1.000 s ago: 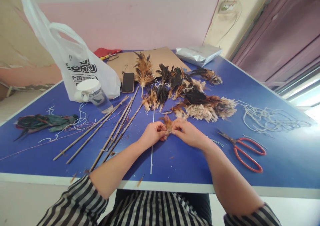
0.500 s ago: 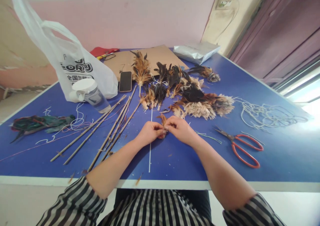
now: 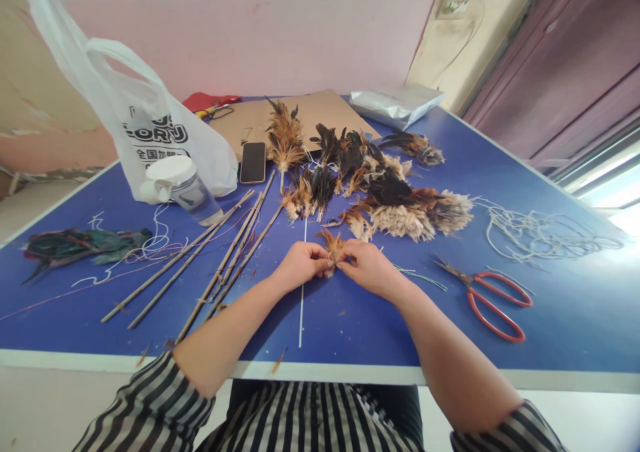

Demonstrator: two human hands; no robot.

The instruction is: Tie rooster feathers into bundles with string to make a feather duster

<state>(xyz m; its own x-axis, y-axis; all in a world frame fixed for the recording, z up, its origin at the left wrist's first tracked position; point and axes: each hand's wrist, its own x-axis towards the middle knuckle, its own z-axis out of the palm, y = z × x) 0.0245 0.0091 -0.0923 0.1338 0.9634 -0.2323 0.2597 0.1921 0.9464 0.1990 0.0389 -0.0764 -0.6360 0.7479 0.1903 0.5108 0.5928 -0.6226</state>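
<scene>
Between my two hands is a small tuft of brown feathers [image 3: 331, 241], its tips pointing away from me. My left hand [image 3: 306, 264] pinches it low on the left side, thumb against fingers. From the right, my right hand [image 3: 364, 264] pinches at the same tuft; the exact grip of its fingertips is partly hidden. Just beyond lie bundles of black, brown and cream feathers [image 3: 400, 219], and a taller brown feather bunch [image 3: 286, 139] stands out behind. Thin cut strings [image 3: 420, 277] lie right of my right hand.
Red-handled scissors [image 3: 495, 299] and tangled white string [image 3: 545, 235] lie to the right. On the left are thin sticks [image 3: 230, 265], dark green feathers [image 3: 85, 245], a plastic jug [image 3: 185, 185] and a white bag [image 3: 145, 119]. A phone [image 3: 253, 163] lies beside cardboard [image 3: 330, 115].
My right hand has shifted slightly right, and its fingers have opened a little from the left hand's. More of the feather tuft shows, spread wider. The view has moved slightly.
</scene>
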